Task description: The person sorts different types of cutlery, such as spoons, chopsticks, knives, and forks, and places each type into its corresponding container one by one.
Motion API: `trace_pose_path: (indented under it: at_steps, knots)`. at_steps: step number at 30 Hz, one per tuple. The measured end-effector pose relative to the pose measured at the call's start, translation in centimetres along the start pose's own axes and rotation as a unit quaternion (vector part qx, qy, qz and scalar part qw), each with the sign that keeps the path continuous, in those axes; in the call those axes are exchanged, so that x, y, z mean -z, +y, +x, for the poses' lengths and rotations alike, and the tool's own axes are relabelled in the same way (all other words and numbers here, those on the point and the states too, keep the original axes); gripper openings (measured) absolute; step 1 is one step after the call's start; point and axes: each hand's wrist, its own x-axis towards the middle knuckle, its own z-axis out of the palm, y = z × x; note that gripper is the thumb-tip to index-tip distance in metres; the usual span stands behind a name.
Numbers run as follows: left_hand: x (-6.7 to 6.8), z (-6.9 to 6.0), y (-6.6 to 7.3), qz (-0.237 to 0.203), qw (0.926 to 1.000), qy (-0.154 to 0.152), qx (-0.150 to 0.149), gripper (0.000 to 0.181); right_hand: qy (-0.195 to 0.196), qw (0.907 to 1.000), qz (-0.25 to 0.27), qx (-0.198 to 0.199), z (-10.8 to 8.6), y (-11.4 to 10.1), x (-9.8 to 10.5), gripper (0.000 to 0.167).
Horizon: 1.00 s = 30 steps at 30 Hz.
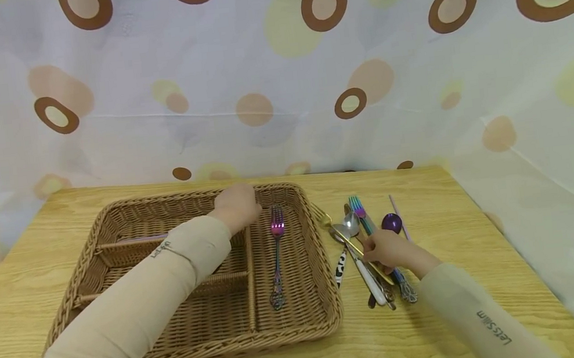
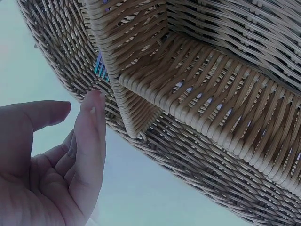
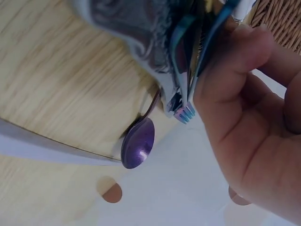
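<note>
My left hand [image 1: 237, 203] is over the back of a wicker basket [image 1: 324, 280], near the divider. In the left wrist view its thumb [image 2: 51, 113] stands apart from its loosely bent fingers, which hold nothing. A purple-blue fork [image 1: 277, 250] lies in the basket's right compartment. My right hand [image 1: 391, 249] is at a pile of cutlery, its fingertips pinching a gold fork [image 1: 355, 247] by the handle. Around it are a rainbow fork [image 1: 357, 206], a purple spoon [image 1: 391, 223], a white-handled spoon [image 1: 370, 284] and a spoon with a black-and-white handle [image 1: 341, 266].
The basket has several compartments split by wicker dividers [image 1: 252, 299]. A thin purple utensil [image 1: 146, 238] shows in the back-left one. Another thin purple-pink handle [image 1: 400, 216] lies at the pile's right. Patterned cloth [image 1: 253, 60] hangs behind the wooden table [image 1: 482, 240].
</note>
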Motion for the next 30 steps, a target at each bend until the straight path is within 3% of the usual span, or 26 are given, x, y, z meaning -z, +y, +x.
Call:
trace_pose_path:
  at_steps: [10,16,20,25,30]
  knots:
    - [-0.1,0.1,0.1,-0.005,1.0000,0.004,-0.001,0.032,-0.009,0.9982,0.060,-0.001,0.3,0.3,0.3,0.019]
    - [-0.2,0.0,0.2,-0.016,0.9998,0.005,-0.005,0.035,-0.019,0.9929,0.117,0.002,0.5,0.2,0.6,0.027]
    - [-0.1,-0.1,0.3,-0.027,0.9996,0.002,-0.009,0.039,-0.037,0.9795,0.198,-0.009,0.5,0.2,0.8,0.025]
    - [-0.1,-0.2,0.3,-0.042,0.9991,-0.005,-0.008,0.037,-0.061,0.9555,0.288,0.011,0.3,-0.1,1.0,0.023]
    - [-0.1,-0.1,0.3,-0.054,0.9984,-0.015,-0.007,0.041,-0.063,0.9413,0.331,0.023,-0.2,-1.1,1.1,0.021]
